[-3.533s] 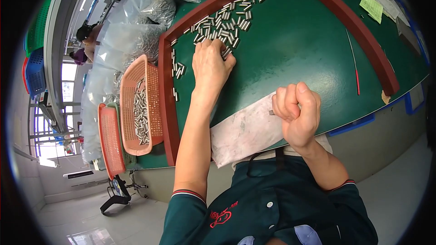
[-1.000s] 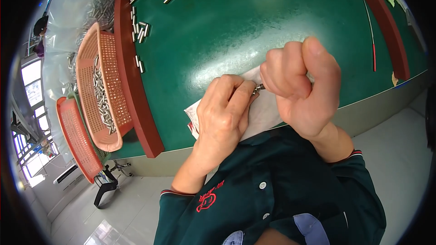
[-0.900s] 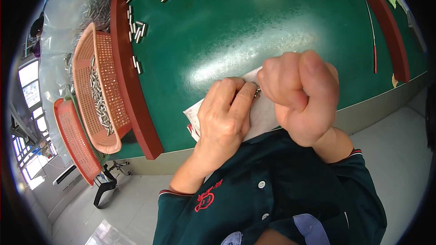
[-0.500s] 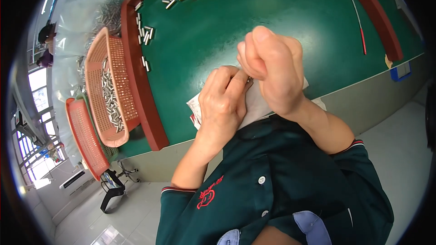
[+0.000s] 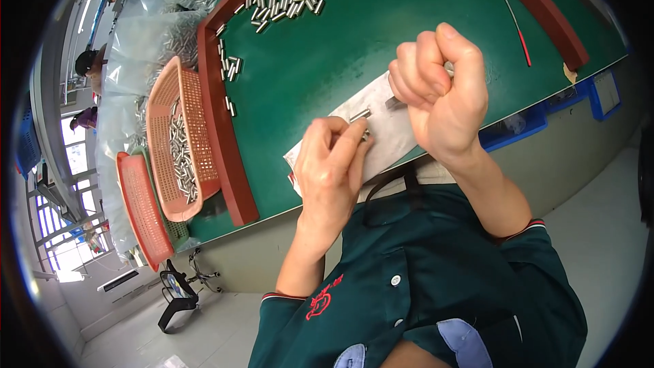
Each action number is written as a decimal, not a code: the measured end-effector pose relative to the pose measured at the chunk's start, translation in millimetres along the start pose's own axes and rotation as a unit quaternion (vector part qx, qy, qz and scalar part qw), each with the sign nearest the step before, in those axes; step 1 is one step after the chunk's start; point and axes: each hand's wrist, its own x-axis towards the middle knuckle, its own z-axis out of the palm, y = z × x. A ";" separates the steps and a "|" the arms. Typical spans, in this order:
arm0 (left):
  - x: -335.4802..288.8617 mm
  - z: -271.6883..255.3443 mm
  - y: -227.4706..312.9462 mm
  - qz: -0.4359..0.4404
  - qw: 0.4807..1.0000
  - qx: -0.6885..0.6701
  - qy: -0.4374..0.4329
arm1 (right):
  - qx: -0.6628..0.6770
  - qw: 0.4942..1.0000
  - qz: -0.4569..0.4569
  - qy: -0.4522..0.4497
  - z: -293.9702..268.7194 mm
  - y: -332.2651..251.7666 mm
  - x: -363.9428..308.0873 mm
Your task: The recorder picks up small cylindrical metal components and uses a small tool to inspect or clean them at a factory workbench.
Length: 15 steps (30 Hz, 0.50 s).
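My left hand [image 5: 325, 167] rests over a pale folded cloth [image 5: 398, 143] at the bench's near edge. Its fingers are closed on a short shiny metal cylinder [image 5: 362, 115], which sticks out beyond the fingertips. Another small metal end [image 5: 366, 135] shows by the same fingers. My right hand [image 5: 446, 88] is raised to the right of it, curled into a fist. A flat grey metal tip [image 5: 393, 102] juts from the little-finger side of the fist, and a bit of metal shows near the thumb. The rest of this tool is hidden, so its kind is unclear.
Loose metal cylinders [image 5: 289, 0] lie at the far left of the green bench [image 5: 300, 75], with several along its red-brown rail [image 5: 216, 116]. Beyond the rail stand a pink basket [image 5: 197, 112] of cylinders and a red basket [image 5: 143, 211]. A red-handled rod [image 5: 523, 48] lies right.
My right hand has moved right, away from my left hand. The cylinder and the flat metal tip, hidden before, now show. The whole view has shifted slightly.
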 end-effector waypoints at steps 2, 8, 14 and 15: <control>-0.9 5.4 -1.9 -0.005 1.000 -0.011 -0.012 | 0.000 1.000 0.007 0.001 1.5 0.9 -0.1; -1.7 7.2 -7.1 -0.006 1.000 -0.007 -0.006 | -0.023 0.997 0.071 -0.031 1.0 3.0 -1.3; -0.9 9.6 -9.8 -0.010 1.000 -0.023 -0.009 | -0.018 0.991 0.129 -0.027 -0.3 6.5 1.5; -0.8 9.0 -9.1 -0.012 0.999 -0.029 -0.015 | -0.020 0.991 0.133 -0.025 0.2 6.1 1.6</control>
